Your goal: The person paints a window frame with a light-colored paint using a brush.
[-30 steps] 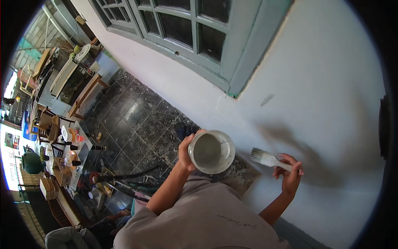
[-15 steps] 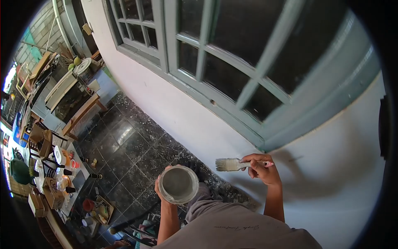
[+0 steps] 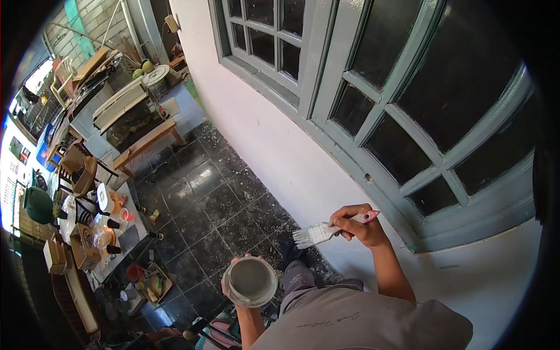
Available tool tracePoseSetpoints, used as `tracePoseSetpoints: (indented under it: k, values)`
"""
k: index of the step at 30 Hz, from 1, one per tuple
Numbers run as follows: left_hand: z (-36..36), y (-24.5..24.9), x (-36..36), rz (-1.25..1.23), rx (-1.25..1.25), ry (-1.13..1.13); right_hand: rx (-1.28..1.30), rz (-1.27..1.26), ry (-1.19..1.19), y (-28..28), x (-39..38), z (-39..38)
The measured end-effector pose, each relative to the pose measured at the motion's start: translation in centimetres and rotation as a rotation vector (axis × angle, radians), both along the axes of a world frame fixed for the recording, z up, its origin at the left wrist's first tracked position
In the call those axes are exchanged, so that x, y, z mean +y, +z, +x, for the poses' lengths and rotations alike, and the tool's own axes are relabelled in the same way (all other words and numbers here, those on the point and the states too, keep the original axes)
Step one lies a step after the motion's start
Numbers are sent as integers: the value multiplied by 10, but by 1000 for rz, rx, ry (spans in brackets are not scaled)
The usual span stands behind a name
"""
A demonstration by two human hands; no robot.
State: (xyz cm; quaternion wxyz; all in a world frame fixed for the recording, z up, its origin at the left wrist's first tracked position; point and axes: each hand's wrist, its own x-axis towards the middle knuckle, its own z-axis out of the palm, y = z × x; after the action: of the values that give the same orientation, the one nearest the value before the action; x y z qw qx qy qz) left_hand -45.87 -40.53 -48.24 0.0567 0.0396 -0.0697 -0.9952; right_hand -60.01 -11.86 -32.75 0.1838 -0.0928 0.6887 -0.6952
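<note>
The left hand (image 3: pixel 232 273) has its grip wrapped round a round white paint pot (image 3: pixel 252 281). The pot is held low, just in front of the grey shirt (image 3: pixel 350 321), and it has pale grey paint inside. The right hand (image 3: pixel 357 226) has its grip closed tight on a flat paintbrush with white bristles (image 3: pixel 312 234). The brush is up by the white wall (image 3: pixel 274 151), under the grey-green window frame (image 3: pixel 356 157). I cannot tell if the bristles touch the wall. Far below is the dark tiled floor (image 3: pixel 204 198).
</note>
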Motion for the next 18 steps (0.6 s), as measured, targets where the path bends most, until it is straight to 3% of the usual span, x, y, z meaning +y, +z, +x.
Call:
tracePoseSetpoints:
  k: [4, 7, 9, 11, 18]
  values:
    - [-3, -8, -6, 68, -92, 12, 10, -119, -180, 1, 9, 6]
    - [-20, 15, -8, -166, -10, -87, 31, -163, -332, 5, 22, 10]
    - [-29, 38, 1, -40, 35, -192, 46, -272, -387, 3, 30, 9]
    - [-35, 47, 5, 58, 14, -246, 57, -301, -423, 6, 28, 6]
    - [-58, 51, 13, -3, -83, -203, 29, -373, -356, -4, 9, -26]
